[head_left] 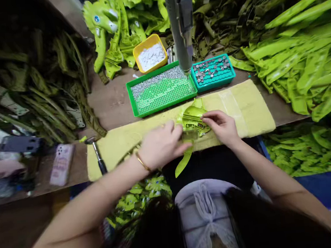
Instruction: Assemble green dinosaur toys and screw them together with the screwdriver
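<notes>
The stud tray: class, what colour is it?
The stud tray is teal, best seen in the head view.

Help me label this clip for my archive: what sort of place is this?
Likely a small manufacturing workshop: heaps of lime-green cut pieces, a teal tray of metal studs, and a grey machine column, perhaps a press, above the wooden workbench.
</notes>
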A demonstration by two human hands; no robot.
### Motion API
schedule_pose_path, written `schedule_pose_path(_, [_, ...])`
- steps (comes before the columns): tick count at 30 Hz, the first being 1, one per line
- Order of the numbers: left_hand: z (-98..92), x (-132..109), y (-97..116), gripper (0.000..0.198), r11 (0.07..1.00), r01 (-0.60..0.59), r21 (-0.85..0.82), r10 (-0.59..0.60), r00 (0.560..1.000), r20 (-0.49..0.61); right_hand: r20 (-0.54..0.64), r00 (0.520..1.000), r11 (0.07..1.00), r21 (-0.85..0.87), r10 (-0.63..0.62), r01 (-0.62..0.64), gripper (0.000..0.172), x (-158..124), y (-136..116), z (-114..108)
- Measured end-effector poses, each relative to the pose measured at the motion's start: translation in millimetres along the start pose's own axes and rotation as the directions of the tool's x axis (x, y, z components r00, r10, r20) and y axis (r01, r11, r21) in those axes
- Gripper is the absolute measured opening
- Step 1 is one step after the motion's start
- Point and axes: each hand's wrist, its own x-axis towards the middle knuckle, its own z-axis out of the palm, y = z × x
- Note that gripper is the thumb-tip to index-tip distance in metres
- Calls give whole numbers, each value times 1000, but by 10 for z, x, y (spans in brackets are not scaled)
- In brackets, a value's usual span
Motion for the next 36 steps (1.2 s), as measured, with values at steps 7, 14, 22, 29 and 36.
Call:
schedule_pose_path(7, [428,-96,68,41,997,44,67,-53,989,135,188,980,998,-18,60,-58,22,52,-42,-50])
schedule_pose_path(14, [247,31,-439,47,981,159,114,-136,973,-186,122,991,999,-7,45,-45,12,-4,-19,51])
schedule_pose_path(22, [406,343,-119,38,988,129,89,-88,928,-361,52,996,990,-116,-79,84,9,-60,25,67])
schedule_pose_path(29, [746,390,85,44,971,228,-75,-239,890,-387,169,971,964,-176,-170,199,32,24,-60,-37])
schedule_pose_path(36, [903,369,115,45,961,184,-207,-252,892,-377,569,766,593,-519,-298,616,21,523,-175,-32])
